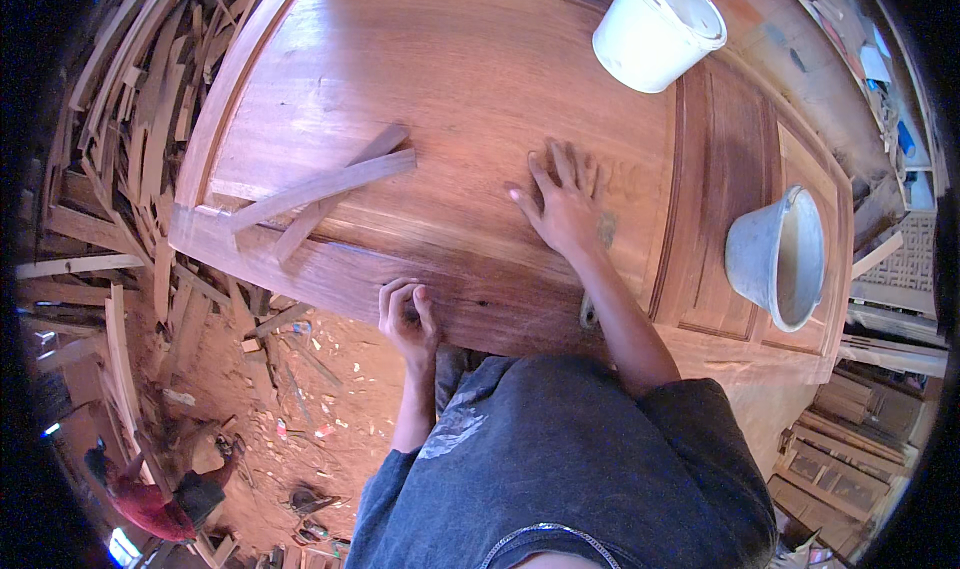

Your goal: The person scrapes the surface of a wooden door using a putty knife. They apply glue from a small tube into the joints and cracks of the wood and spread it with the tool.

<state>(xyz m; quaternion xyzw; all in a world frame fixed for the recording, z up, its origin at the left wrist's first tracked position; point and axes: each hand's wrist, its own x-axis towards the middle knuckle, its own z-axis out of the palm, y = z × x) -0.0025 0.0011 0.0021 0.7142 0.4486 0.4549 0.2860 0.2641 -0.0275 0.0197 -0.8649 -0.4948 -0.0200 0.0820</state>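
A large wooden panelled door (pixel 450 49) lies flat in front of me. My right hand (pixel 560 194) rests on its smooth middle panel with fingers spread. My left hand (pixel 408 319) is at the door's near edge, fingers curled; whether they hold anything is unclear. Two loose wooden strips (pixel 365 169) lie crossed on the panel at left, between and beyond my hands. A small dark metal fitting (pixel 589 311) shows beside my right forearm at the near rail.
A white bucket (pixel 645 39) and a grey bucket (pixel 760 249) stand on the door. Scrap boards (pixel 155 159) pile at left. A person in red (pixel 150 494) is at lower left on the littered dirt floor (pixel 310 379). Stacked panels (pixel 830 469) lie at right.
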